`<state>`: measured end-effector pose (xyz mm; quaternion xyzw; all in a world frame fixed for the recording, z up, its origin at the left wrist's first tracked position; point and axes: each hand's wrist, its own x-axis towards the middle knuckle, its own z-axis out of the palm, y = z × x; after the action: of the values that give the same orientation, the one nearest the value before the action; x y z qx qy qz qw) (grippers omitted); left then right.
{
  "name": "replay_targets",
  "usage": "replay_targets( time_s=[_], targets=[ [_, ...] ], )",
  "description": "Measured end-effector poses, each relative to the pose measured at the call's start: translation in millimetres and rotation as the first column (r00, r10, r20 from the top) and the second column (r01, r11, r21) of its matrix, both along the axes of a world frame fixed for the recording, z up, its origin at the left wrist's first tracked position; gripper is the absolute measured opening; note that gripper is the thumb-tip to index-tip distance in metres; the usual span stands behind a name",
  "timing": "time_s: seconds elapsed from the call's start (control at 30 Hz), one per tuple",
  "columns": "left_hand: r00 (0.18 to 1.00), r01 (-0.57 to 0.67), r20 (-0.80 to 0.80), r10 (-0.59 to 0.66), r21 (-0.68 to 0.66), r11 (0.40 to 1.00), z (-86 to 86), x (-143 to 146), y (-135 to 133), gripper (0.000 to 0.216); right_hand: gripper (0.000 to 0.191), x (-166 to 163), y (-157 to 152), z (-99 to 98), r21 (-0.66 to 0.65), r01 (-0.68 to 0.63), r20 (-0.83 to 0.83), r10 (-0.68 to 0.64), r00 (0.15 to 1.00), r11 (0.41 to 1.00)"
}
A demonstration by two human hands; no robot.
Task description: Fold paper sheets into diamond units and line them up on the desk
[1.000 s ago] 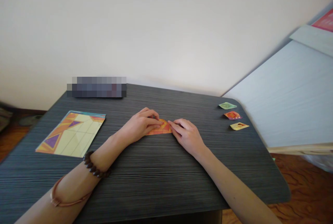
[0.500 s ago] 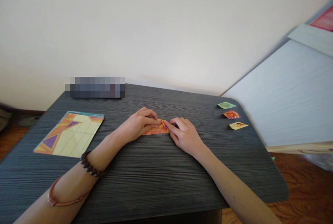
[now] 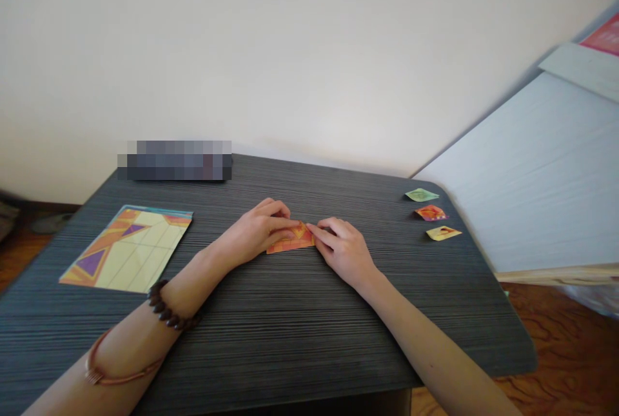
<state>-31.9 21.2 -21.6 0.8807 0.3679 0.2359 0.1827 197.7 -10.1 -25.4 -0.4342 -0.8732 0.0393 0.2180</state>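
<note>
A small folded piece of orange patterned paper lies on the dark table between my hands. Fingers and thumb of my left hand close on its left part and cover its upper left corner. At its right end, my right hand pinches the edge with bent fingers. The paper's top shows a yellow-orange triangle pattern near the right fingertips. Some of the paper is hidden beneath the left fingers.
A stack of patterned paper sheets lies at the left. Three small folded paper pieces, green, red-orange and yellow, sit on the right. A blurred-out dark object stands at the back left, near the wall.
My left fingers have slid slightly along the paper's top edge, and the right fingertips have shifted a little. More of the triangle pattern shows, and the purple patch is out of sight.
</note>
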Motion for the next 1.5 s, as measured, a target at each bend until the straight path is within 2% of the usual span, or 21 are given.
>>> replay_targets(
  time_s=[0.13,0.3,0.43,1.1,1.5],
  targets=[
    [1.0,-0.002,-0.003,0.002,0.016,1.0,-1.6,-2,1,0.026,0.034,2,0,3.0,0.034,-0.084,0.095,0.08,0.992,0.996],
    [1.0,0.019,-0.018,-0.019,0.002,1.0,4.2,-3,0,0.028,0.036,3,-1,4.5,0.028,-0.117,0.15,0.112,0.982,0.993],
    [0.999,0.01,-0.039,-0.01,-0.011,1.0,7.7,-3,-1,0.035,0.036,3,-1,4.6,0.005,-0.14,0.14,0.138,0.98,0.99],
    [0.997,0.026,-0.071,-0.021,0.071,0.997,1.1,-4,1,0.029,0.04,5,2,6.1,-0.076,-0.14,0.08,0.146,0.986,0.987],
    [0.988,0.045,-0.15,-0.031,0.093,0.995,9.2,-2,-3,0.032,0.041,4,1,4.3,-0.095,-0.131,0.029,0.134,0.991,0.987]
  ],
)
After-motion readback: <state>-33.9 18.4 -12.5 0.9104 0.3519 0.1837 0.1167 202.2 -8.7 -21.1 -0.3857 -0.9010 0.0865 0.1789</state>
